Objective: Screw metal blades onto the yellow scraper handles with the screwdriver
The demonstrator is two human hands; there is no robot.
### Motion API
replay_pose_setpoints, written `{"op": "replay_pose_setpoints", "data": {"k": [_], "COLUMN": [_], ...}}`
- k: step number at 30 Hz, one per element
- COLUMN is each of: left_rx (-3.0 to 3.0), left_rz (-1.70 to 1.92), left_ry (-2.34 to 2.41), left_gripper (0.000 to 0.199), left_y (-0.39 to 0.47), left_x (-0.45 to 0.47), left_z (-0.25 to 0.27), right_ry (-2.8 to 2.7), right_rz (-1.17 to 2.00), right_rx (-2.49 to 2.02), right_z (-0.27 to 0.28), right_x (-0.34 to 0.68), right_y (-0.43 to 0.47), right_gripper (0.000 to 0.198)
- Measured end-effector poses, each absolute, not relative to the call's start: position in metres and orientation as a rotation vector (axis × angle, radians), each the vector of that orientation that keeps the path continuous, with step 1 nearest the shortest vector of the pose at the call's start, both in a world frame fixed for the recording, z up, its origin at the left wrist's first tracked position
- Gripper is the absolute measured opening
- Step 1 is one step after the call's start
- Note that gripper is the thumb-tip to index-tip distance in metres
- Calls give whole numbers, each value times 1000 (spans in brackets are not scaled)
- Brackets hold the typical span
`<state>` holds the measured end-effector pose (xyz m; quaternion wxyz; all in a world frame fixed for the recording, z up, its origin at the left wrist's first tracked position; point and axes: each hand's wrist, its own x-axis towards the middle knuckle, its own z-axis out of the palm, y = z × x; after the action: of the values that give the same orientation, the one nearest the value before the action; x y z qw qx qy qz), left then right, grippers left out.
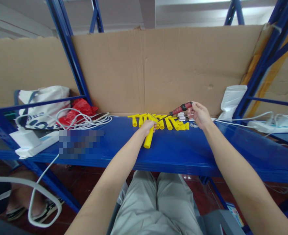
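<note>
Left hand: and it's wrapped firmly round a yellow tube, gripping it by the middle, the near end poking out below the fist.
Right hand: up and to the right, fingers closed on the butt end of a red screwdriver, so no free hand here.
Tube's place: above the blue table, left of the screwdriver and on the near side of a row of yellow tubes; whether it touches the tabletop, I can't tell.
Progress: one piece in hand, and I'd call it mid-job, with the screwdriver's tip brought right up beside the left fingers; whether it bites into anything there is too small to make out.
Done pile: a whole row sits along the far side, heads and tubes looking joined, yet finished or waiting, there's no telling from here.
Left over: small yellow pieces at the row's right end and tiny shiny bits just beyond them; my reading is that parts remain to be used.
Tube's aim: its round near end faces back toward the wearer and slightly left, the other end running far and a touch right under the hand.
Long axis: near-left to far-right, mostly near to far.
Screwdriver's line: it slants across from the right, handle far and high, shaft running down leftward and nearer, tip toward the left fist.
</note>
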<state>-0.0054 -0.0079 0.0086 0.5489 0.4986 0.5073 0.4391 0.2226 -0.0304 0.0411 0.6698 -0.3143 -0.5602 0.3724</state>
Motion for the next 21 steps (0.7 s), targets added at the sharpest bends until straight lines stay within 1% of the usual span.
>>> {"op": "replay_pose_setpoints", "data": {"k": [3, 11, 17, 21], "left_rx": [1190, 1180, 1196, 1202], "left_rz": [1032, 1044, 1046, 1035], "left_ry": [1204, 1207, 1210, 1208], "left_gripper": [23, 22, 23, 23], "left_y": [-8, -9, -9, -9], "left_x": [-5, -5, -5, -5], "left_z": [9, 8, 8, 9], "right_ry": [-1271, -1215, -1233, -1228], "right_rz": [864, 777, 771, 825], "right_rx": [-686, -700, -717, -703], "right_z": [42, 39, 38, 40], "right_x": [221, 222, 222, 222], "right_y": [-32, -27, -26, -30], "right_gripper": [37, 43, 38, 37]}}
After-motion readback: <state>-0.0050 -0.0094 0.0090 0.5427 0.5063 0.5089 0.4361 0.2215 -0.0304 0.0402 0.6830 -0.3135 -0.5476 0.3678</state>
